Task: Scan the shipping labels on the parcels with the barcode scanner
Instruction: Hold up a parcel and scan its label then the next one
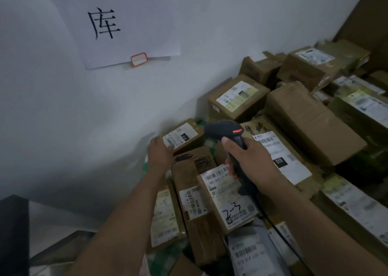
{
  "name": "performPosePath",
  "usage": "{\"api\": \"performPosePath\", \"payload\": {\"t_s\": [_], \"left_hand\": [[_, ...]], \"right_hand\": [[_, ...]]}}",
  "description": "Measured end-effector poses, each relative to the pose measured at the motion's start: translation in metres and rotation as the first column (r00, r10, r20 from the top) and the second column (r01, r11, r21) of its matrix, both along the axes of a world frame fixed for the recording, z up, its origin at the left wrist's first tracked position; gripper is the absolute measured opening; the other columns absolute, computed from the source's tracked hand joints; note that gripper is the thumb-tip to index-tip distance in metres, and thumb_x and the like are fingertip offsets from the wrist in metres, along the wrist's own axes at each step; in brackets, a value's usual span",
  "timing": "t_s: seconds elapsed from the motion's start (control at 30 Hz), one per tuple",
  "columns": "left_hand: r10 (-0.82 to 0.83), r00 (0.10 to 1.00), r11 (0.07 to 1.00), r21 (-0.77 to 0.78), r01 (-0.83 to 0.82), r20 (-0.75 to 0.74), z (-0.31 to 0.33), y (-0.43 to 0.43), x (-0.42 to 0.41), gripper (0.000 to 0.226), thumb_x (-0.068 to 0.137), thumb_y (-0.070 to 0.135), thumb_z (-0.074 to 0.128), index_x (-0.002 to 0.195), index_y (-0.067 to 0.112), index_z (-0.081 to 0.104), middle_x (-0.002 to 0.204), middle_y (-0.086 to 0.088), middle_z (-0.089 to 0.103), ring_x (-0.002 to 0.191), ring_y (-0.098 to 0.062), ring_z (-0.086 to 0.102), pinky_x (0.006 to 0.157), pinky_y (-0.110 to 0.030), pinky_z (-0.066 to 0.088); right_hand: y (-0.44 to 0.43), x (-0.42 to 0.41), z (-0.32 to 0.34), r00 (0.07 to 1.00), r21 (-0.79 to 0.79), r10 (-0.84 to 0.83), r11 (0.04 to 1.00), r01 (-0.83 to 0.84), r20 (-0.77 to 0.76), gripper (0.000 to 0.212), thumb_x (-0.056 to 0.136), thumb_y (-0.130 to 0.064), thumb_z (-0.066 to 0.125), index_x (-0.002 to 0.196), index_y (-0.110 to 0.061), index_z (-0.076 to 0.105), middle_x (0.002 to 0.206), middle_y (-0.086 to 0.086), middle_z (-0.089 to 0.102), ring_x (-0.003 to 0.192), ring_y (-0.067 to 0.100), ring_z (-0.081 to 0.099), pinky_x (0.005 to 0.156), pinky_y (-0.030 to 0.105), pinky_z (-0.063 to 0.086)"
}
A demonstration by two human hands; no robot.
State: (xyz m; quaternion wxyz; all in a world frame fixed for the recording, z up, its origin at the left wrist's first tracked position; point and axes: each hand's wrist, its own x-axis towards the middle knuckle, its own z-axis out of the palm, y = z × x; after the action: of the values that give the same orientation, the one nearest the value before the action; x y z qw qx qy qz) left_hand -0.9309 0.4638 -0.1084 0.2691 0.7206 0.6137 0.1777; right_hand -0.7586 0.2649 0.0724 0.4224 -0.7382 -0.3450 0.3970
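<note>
Gripping the barcode scanner (228, 133) in the right hand (252, 160), fingers wrapped round the handle, head aimed toward the small parcel (189, 141) against the wall (84, 118). Steadying that parcel with the left hand (160, 153), fingers curled over its near end. Probably mid-scan; next, squaring its shipping label (179, 138) to the beam. Crowded by neighbouring parcels (310, 124); cable (271, 223) trailing past a grey mailer bag (247, 252).

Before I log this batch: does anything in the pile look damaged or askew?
Nothing spilled or torn open shows. The parcels lie jumbled at mixed angles, and the long brown parcel right of the scanner looks creased and crumpled at its far end.
</note>
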Motion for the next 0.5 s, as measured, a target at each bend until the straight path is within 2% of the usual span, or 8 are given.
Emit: {"api": "performPosePath", "payload": {"t_s": [0.1,0.2,0.27,0.33,0.4,0.47,0.5], "left_hand": [[-0.071,0.985,0.995,-0.083,0.058,-0.157,-0.008,0.031,0.015,0.052,0.081,0.037,0.074,0.119,0.007,0.057,0.119,-0.017,0.058,0.105,-0.034,0.059,0.087,-0.049,0.055],[-0.163,0.942,0.981,-0.151,0.123,-0.292,-0.021,0.042,0.022,0.082,0.076,0.05,0.078,0.137,0.011,0.042,0.131,-0.017,0.048,0.12,-0.036,0.049,0.097,-0.051,0.048],[-0.197,0.932,0.975,-0.164,0.152,-0.306,-0.027,0.048,0.025,0.095,0.071,0.056,0.08,0.143,0.013,0.036,0.137,-0.017,0.044,0.125,-0.037,0.045,0.102,-0.049,0.045],[-0.253,0.906,0.961,-0.196,0.195,-0.34,-0.028,0.053,0.026,0.099,0.072,0.06,0.077,0.147,0.015,0.032,0.14,-0.017,0.041,0.128,-0.038,0.041,0.105,-0.047,0.041],[-0.275,0.868,0.96,-0.16,0.229,-0.413,-0.025,0.056,0.026,0.104,0.069,0.071,0.07,0.147,0.015,0.033,0.139,-0.016,0.044,0.128,-0.036,0.04,0.105,-0.045,0.04],[-0.226,0.893,0.974,-0.082,0.211,-0.39,-0.017,0.051,0.024,0.109,0.062,0.079,0.067,0.143,0.013,0.037,0.134,-0.016,0.045,0.124,-0.034,0.041,0.101,-0.043,0.043],[-0.195,0.919,0.981,-0.061,0.185,-0.344,-0.008,0.045,0.023,0.109,0.062,0.076,0.07,0.141,0.01,0.037,0.132,-0.017,0.043,0.122,-0.033,0.041,0.099,-0.043,0.044]], "right_hand": [[0.01,0.0,-0.006,1.0,-0.018,0.003,1.0,-0.003,-0.006,0.043,0.093,-0.045,0.058,0.08,-0.004,0.062,0.053,0.004,0.063,0.044,0.015,0.058,0.047,0.022,0.051],[0.016,-0.001,-0.012,1.0,-0.013,0.024,1.0,-0.024,-0.003,0.041,0.094,-0.043,0.059,0.078,-0.005,0.06,0.052,0.002,0.06,0.042,0.013,0.057,0.046,0.023,0.049],[0.019,-0.002,-0.014,0.999,-0.008,0.042,0.999,-0.042,0.01,0.039,0.095,-0.04,0.059,0.078,-0.006,0.059,0.052,0.001,0.059,0.039,0.01,0.054,0.043,0.019,0.047],[0.022,-0.003,-0.015,0.999,-0.008,0.052,0.999,-0.052,0.008,0.038,0.095,-0.041,0.059,0.077,-0.007,0.06,0.053,0.001,0.059,0.04,0.011,0.055,0.044,0.021,0.048],[0.024,-0.002,-0.015,0.998,-0.018,0.054,0.998,-0.054,-0.018,0.037,0.094,-0.042,0.061,0.078,-0.007,0.06,0.056,0.001,0.061,0.042,0.014,0.056,0.045,0.024,0.049],[0.023,-0.001,-0.015,0.997,-0.024,0.058,0.998,-0.06,-0.044,0.037,0.093,-0.042,0.061,0.081,-0.007,0.06,0.06,0.003,0.062,0.043,0.015,0.057,0.046,0.025,0.049],[0.022,-0.002,-0.013,0.997,-0.021,0.059,0.998,-0.06,-0.053,0.036,0.093,-0.041,0.062,0.081,-0.007,0.06,0.06,0.003,0.062,0.043,0.014,0.057,0.045,0.025,0.049]]}}
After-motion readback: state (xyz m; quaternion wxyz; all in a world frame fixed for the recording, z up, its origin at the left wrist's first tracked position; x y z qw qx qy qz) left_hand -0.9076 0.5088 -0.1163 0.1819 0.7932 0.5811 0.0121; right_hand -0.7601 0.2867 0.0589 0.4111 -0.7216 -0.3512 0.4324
